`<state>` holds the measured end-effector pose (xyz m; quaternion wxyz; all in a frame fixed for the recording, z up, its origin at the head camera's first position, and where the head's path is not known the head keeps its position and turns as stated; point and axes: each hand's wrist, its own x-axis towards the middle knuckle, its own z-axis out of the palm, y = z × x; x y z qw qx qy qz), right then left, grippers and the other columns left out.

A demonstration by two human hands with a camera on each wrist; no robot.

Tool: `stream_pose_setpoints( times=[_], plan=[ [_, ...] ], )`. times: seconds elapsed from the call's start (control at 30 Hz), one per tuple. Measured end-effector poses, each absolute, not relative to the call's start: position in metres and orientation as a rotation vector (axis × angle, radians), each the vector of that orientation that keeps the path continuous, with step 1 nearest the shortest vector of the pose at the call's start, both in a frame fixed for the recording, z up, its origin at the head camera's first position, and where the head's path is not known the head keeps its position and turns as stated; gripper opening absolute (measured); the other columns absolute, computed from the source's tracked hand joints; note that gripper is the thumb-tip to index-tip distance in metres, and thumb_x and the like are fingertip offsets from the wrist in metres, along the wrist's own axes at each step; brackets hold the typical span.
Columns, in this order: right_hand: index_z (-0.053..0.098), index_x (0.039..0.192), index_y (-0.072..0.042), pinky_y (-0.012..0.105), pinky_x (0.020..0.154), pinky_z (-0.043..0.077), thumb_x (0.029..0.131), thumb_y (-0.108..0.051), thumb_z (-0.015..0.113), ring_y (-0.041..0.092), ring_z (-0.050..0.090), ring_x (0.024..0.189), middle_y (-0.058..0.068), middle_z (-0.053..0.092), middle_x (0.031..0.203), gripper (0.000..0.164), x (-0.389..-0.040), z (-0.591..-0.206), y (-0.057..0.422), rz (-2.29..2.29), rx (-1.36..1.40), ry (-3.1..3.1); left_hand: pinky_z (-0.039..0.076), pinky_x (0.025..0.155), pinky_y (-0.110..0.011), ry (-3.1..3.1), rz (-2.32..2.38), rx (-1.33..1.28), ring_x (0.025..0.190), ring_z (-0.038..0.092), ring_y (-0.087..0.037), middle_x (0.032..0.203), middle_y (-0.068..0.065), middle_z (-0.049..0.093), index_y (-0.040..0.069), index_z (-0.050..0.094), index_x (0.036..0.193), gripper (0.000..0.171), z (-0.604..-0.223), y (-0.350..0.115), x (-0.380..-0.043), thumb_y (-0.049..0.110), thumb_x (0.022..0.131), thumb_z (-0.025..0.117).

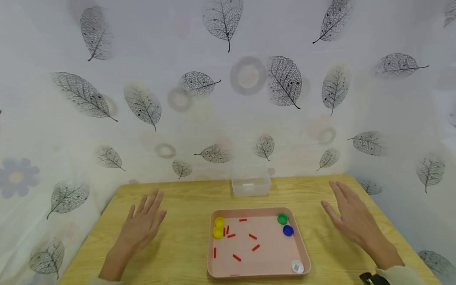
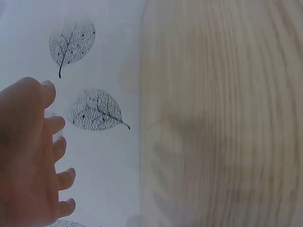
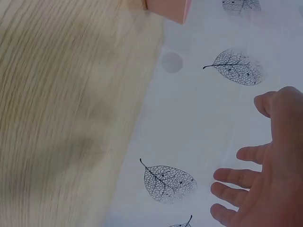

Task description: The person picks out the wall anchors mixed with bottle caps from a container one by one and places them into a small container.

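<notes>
Head view: shallow pink tray [image 1: 272, 259] flat on the wooden table [image 1: 189, 237], between left hand [image 1: 141, 228] and right hand [image 1: 352, 217], well apart from both. Fingers of both hands released, loosely extended, grasping nothing. Probably light, thin plastic, fairly stiff yet apt to flex a little if lifted by one edge; best held by opposite side rims and kept level, with loose red sticks [image 1: 252, 236] likely to slide. Seemingly rigid sticks, best pinched mid-length; two yellow discs [image 1: 219, 222] near the far left corner, green disc [image 1: 282, 219] and blue disc [image 1: 288, 230] towards the far right, white disc [image 1: 297, 266] in the near right corner, all probably smooth and best taken by the edges. Beyond the tray, clear box [image 1: 251, 188] near the table's far edge, likely slippery. Behind and at both sides, white leaf-printed sheeting [image 1: 221, 118].
</notes>
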<state>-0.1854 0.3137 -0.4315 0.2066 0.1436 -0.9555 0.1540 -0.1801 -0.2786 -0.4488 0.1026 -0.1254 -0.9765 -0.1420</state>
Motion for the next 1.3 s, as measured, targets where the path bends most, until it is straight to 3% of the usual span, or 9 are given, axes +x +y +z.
stream_pose_setpoints(
  times=[0.47,0.67,0.8,0.97,1.03,1.13,1.3],
  plan=[
    [0.028,0.149,-0.015,0.065,0.091,0.032,0.097,-0.04,0.052,0.043,0.032,0.128,0.019,0.035,0.143,0.063,-0.172,-0.424,0.279,0.738,0.313,-2.65,0.011,0.108,-0.062,-2.861,-0.574,-0.477,0.143,0.007,-0.03,0.159,0.004,0.007,0.024,0.014,0.153,0.059,-0.464,-0.232,-0.175,0.047,0.102,0.031],
    [0.034,0.146,-0.011,0.061,0.09,0.034,0.097,-0.031,0.055,0.039,0.037,0.126,0.016,0.041,0.139,0.057,-0.168,-0.427,0.265,0.874,0.354,-2.581,0.014,0.106,-0.065,-2.846,-0.687,-0.559,0.142,0.015,-0.032,0.158,0.003,0.011,0.023,0.019,0.153,0.056,-0.473,-0.21,-0.171,0.041,0.102,0.036],
    [0.038,0.143,-0.011,0.05,0.091,0.038,0.095,-0.024,0.058,0.029,0.045,0.12,0.008,0.05,0.13,0.054,-0.169,-0.428,0.256,0.938,0.395,-2.501,0.013,0.102,-0.07,-2.875,-0.791,-0.598,0.141,0.017,-0.036,0.158,0.004,0.012,0.026,0.02,0.152,0.056,-0.477,-0.201,-0.167,0.038,0.102,0.04],
    [0.041,0.141,-0.018,0.021,0.094,0.037,0.095,-0.021,0.059,0.017,0.049,0.113,-0.001,0.053,0.125,0.05,-0.171,-0.427,0.241,1.026,0.419,-2.459,0.013,0.103,-0.07,-2.935,-0.812,-0.621,0.141,0.016,-0.036,0.157,0.006,0.012,0.028,0.019,0.152,0.056,-0.48,-0.193,-0.163,0.04,0.101,0.04],
    [0.042,0.139,-0.02,0.017,0.093,0.038,0.095,-0.021,0.059,0.017,0.05,0.111,-0.003,0.053,0.125,0.048,-0.171,-0.427,0.234,1.065,0.423,-2.455,0.014,0.103,-0.069,-2.943,-0.779,-0.643,0.141,0.016,-0.035,0.158,0.006,0.012,0.028,0.019,0.152,0.057,-0.482,-0.19,-0.162,0.042,0.101,0.039],
    [0.045,0.136,-0.02,0.022,0.09,0.043,0.095,-0.021,0.059,0.018,0.053,0.108,-0.004,0.054,0.124,0.043,-0.17,-0.428,0.222,1.136,0.419,-2.462,0.014,0.103,-0.069,-2.953,-0.741,-0.685,0.141,0.017,-0.035,0.158,0.004,0.013,0.026,0.019,0.153,0.058,-0.484,-0.185,-0.16,0.045,0.101,0.038],
    [0.048,0.132,-0.023,0.032,0.088,0.049,0.096,-0.026,0.058,0.016,0.056,0.106,-0.006,0.054,0.122,0.037,-0.164,-0.435,0.204,1.32,0.394,-2.496,0.012,0.1,-0.073,-3.047,-0.767,-0.687,0.142,0.015,-0.034,0.158,0.006,0.008,0.033,0.014,0.152,0.057,-0.487,-0.178,-0.155,0.051,0.1,0.03]
  ],
)
